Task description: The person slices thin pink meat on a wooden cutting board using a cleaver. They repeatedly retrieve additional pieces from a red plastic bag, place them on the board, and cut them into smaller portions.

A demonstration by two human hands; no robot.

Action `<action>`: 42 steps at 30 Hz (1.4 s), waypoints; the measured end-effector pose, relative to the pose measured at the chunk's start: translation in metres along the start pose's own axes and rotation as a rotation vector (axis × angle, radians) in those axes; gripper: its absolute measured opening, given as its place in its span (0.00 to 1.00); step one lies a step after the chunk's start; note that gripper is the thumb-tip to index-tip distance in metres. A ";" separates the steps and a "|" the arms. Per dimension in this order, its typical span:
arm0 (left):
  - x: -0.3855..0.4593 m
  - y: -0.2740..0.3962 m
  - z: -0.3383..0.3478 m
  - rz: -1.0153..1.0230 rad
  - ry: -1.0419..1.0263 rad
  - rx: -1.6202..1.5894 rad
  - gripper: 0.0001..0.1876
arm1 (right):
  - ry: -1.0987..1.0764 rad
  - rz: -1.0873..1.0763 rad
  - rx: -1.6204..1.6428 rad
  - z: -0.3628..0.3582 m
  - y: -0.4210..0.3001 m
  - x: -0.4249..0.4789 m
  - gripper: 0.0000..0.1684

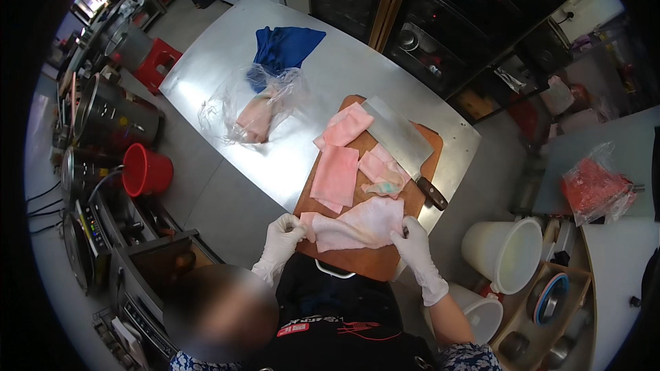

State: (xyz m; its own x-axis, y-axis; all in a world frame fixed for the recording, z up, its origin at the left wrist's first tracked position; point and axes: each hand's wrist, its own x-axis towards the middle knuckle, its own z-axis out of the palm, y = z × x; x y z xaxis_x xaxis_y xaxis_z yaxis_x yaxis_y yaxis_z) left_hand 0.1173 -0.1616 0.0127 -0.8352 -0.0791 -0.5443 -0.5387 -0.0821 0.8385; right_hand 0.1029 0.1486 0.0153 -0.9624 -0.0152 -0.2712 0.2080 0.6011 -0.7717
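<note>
A pale piece of raw animal skin [356,226], likely pork rind, stretches between my two white-gloved hands at the near end of a wooden cutting board [379,266]. My left hand [284,237] pinches its left edge, while my right hand [414,241] grips the right corner. Beyond it lie a pink skin piece [335,175], a folded one [345,124] and smaller strips [384,167], one with a greenish mark. A cleaver [399,136] rests along the board's right side, its dark handle [432,193] pointing towards me.
On the steel table [206,62] lie a clear plastic bag [258,113] with more skin inside and a blue cloth [286,49]. Floor items include a red bucket [148,170] at left and white buckets [502,255] at right. A glass-door cabinet [438,20] stands behind the table.
</note>
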 end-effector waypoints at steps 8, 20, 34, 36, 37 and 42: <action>-0.018 -0.017 0.014 -0.059 0.031 -0.370 0.05 | 0.004 0.105 0.574 -0.038 -0.041 -0.015 0.04; -0.026 -0.025 0.050 -0.293 0.142 -0.543 0.09 | -0.281 -0.486 -0.199 0.003 -0.090 -0.031 0.20; -0.035 0.000 0.067 -0.043 -0.027 -0.088 0.20 | 0.053 -0.366 -0.777 -0.001 -0.047 0.074 0.36; -0.018 -0.020 0.047 0.189 0.075 0.180 0.22 | 0.072 -0.428 -0.854 0.009 -0.047 0.080 0.31; -0.008 -0.014 0.042 0.372 0.166 0.347 0.24 | 0.073 -0.429 -0.848 0.010 -0.046 0.084 0.30; 0.068 0.052 0.035 0.640 0.206 0.740 0.20 | 0.086 -0.409 -0.876 0.015 -0.030 0.102 0.23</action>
State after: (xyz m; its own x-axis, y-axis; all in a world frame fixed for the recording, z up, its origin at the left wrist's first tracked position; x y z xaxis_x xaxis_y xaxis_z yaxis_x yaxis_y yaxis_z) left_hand 0.0287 -0.1360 0.0207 -0.9944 -0.0682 0.0806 0.0142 0.6702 0.7421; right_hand 0.0013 0.1170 0.0024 -0.9480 -0.3181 -0.0075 -0.3163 0.9448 -0.0856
